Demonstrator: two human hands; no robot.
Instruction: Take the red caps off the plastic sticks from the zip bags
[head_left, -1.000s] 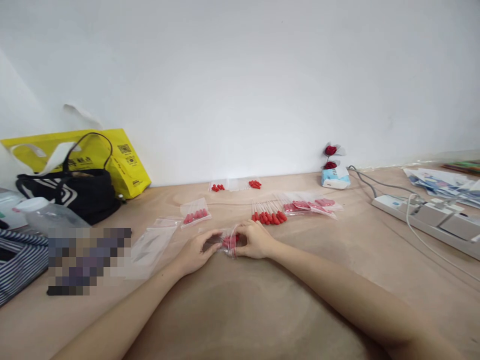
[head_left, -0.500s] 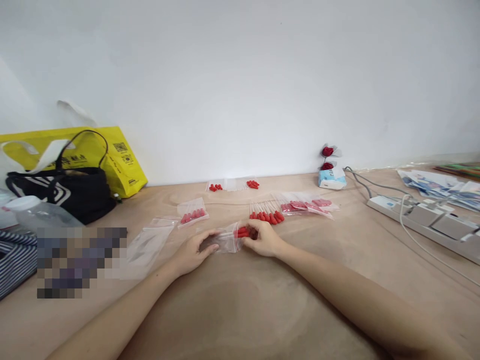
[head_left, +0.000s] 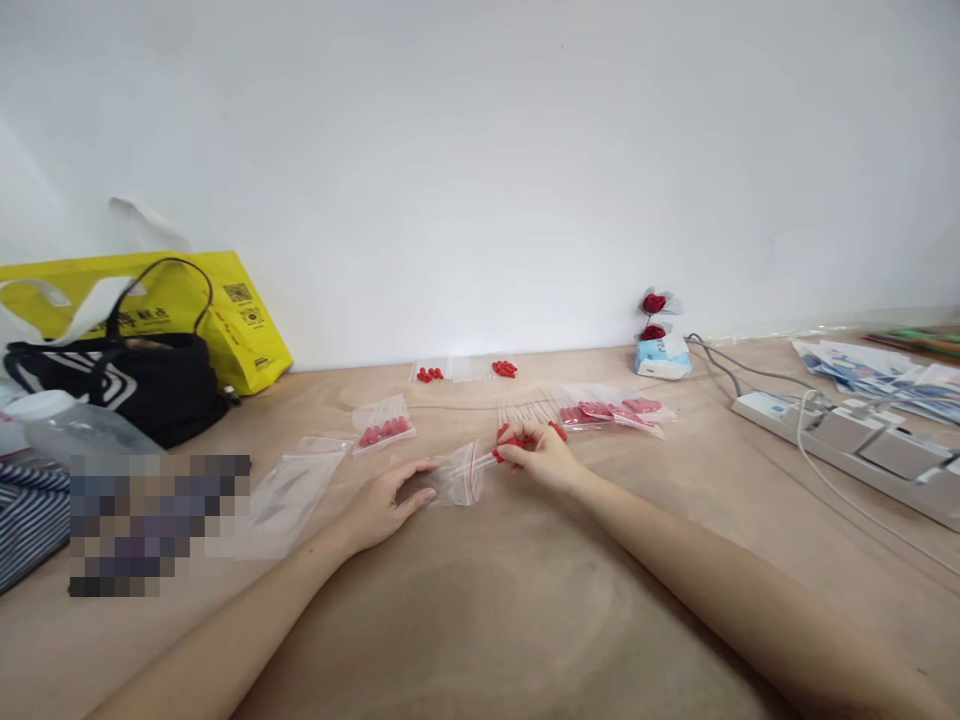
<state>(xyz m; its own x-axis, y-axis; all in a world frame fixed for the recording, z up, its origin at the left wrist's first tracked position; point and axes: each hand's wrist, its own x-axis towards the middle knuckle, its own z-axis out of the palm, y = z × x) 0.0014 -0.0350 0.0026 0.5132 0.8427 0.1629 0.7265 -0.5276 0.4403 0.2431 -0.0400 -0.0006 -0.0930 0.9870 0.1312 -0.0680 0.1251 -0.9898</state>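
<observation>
Head view: a small clear plastic zip bag [head_left: 460,482] with a red-lined mouth sits between the hands, its end held in the left hand's [head_left: 388,505] curled grip. The right hand's [head_left: 544,460] narrow grip pinches slim red-headed white sticks [head_left: 487,460], stems reaching into the mouth. Beyond, on the brown worktop [head_left: 450,620], similar loose sticks [head_left: 525,411] lie beside filled clear bags [head_left: 611,412].

Soft even light; wall [head_left: 465,220] brightest low centre; faint shadow under right forearm [head_left: 697,575]; pixelated patch [head_left: 160,525] left
</observation>
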